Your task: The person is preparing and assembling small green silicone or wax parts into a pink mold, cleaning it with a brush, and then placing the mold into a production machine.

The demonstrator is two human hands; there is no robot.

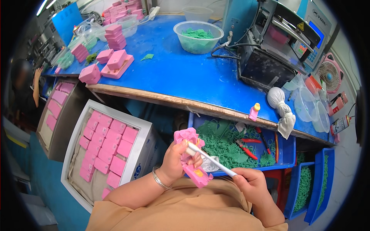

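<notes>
Pink against tan cloth in the head view: clutching a frilled pink form (197, 178) in the left hand (174, 158), exposing parts both beyond and nearer than the fingers, in front of the tan shirt (173, 211). Gripping a white long-handled tool (214, 162) at its near right end in the right hand (251, 184), well to the right of the form. Holding the hands apart, angling the tool's far left end across the left fingers; being unable to tell whether touching the form. Facing a blue tray (286, 154) of green scraps (221, 146) beyond to the right; having a white case (147, 130) of pink blocks (104, 156) on the left.
</notes>
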